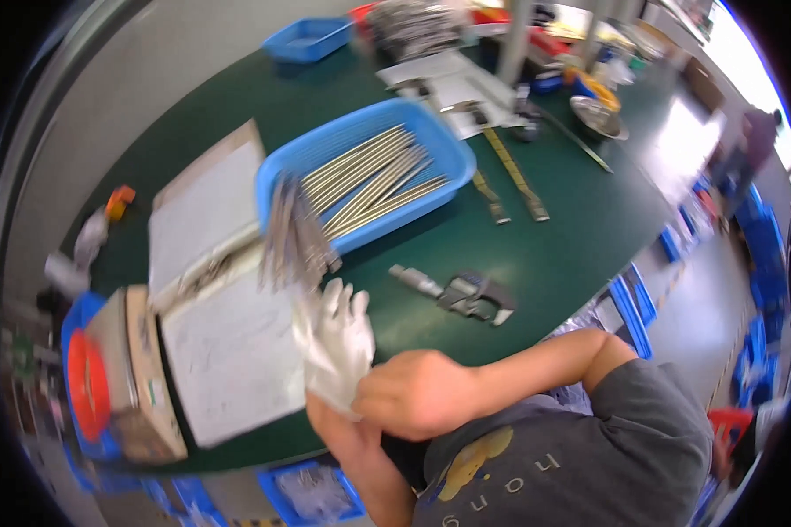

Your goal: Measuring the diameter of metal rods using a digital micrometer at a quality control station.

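A white glove point(336, 344) covers my left hand point(332, 329), whose fingers are stretched out and slightly apart. My bare right hand point(413, 393) is closed on the glove's cuff at the left wrist. Just beyond the gloved fingertips, a blurred bundle of thin grey metal rods point(294, 233) lies over the near left corner of a blue plastic basket point(453, 162). Whether the fingers touch that bundle I cannot tell. Inside the basket are several shiny metal rods point(360, 180). A digital micrometer point(470, 297) rests on the green table, right of my left hand.
White sheets point(228, 369) lie on the green table point(562, 263) at the left, beside a cardboard box point(136, 369) and an orange-red round item point(88, 385). Long measuring tools point(514, 176) and a metal bowl point(598, 119) are farther back. Another person point(751, 145) is at the far right.
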The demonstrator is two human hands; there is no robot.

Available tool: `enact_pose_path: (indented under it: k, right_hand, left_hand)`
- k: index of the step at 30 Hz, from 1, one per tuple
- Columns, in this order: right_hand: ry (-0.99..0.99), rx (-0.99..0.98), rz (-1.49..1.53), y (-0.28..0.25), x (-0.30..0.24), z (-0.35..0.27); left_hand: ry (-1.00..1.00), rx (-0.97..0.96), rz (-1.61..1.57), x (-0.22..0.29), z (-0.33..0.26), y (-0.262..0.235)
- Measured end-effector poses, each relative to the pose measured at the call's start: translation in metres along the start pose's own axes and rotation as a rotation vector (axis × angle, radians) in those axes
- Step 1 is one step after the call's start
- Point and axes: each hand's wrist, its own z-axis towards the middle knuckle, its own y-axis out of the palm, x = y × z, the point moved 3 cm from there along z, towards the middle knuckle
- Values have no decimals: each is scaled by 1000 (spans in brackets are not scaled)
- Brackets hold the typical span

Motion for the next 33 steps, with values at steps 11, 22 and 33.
enact_pose_path:
  k: [11,22,33]
  right_hand:
    - [-275,-152,117,61,-20,0]
    - [925,1205,-1081,-281,79,-199]
    - [2495,650,-592,-342,48,-442]
  left_hand:
    - [275,-188,477,29,37,28]
    - [313,-162,1148,82,23,28]
    - [1396,176,2538,64,17,27]
